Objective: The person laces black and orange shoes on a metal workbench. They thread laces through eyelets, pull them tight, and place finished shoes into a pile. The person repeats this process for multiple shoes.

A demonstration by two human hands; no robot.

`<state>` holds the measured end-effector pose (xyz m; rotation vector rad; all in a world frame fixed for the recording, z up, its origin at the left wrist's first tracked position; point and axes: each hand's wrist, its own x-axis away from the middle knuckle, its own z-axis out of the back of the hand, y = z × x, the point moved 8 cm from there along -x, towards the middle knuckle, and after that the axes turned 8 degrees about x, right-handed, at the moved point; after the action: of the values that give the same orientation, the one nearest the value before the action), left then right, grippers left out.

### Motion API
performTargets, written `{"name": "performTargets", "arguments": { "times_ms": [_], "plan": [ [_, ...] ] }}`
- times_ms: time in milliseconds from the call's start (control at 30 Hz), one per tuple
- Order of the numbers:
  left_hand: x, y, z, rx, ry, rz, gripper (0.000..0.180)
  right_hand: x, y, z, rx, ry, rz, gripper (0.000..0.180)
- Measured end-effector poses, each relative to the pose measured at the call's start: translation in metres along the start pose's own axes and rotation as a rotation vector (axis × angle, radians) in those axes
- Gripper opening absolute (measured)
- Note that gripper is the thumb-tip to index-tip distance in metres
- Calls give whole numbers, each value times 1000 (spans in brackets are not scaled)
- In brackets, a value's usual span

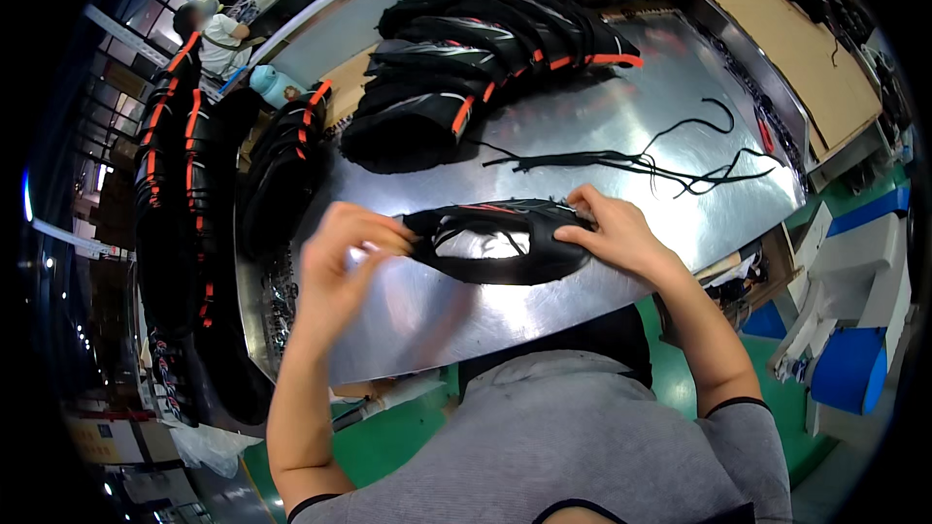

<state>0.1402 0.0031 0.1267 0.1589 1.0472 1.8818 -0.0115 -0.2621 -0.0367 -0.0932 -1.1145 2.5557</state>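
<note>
A black shoe upper (558, 257) with thin red and white trim lies between my hands, just over the metal tabletop (621, 301); bare metal shows through its long opening. My right hand (616, 233) grips its right end, thumb on top and fingers behind. My left hand (349, 243) is closed in a pinch at the left end, slightly blurred; whether it holds the upper's edge or a lace there is too smeared to make out. Beyond my right hand, several loose black laces (621, 160) lie spread on the metal.
Overlapping rows of black uppers with orange tabs (466, 68) cover the table's far side. More stacked uppers (199, 165) run along the left. A light blue bottle (272, 84) stands behind them. At the far left is another person (221, 44). A blue and white chair (849, 369) stands right.
</note>
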Motion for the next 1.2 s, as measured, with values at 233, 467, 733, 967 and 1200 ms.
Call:
{"name": "performTargets", "arguments": {
  "times_ms": [233, 467, 733, 967, 1200],
  "plan": [
    [-2, -23, -54, -43, 56, 93, 10, 27, -8, 39, 64, 504, 110, 32],
    [45, 5, -48, -192, 140, -95, 30, 100, 12, -12, -205, -181, 81, 16],
    [192, -24, -188, 564, -693, 485, 19, 155, 16, -70, -295, -551, 44, 23],
    [314, -159, -16, 693, 743, 880, 12, 168, 46, -77, -231, -482, -291, 16],
    [289, -80, -114, 283, -90, 633, 25, 172, 26, -109, -184, -560, -99, 20]
  ]
}}
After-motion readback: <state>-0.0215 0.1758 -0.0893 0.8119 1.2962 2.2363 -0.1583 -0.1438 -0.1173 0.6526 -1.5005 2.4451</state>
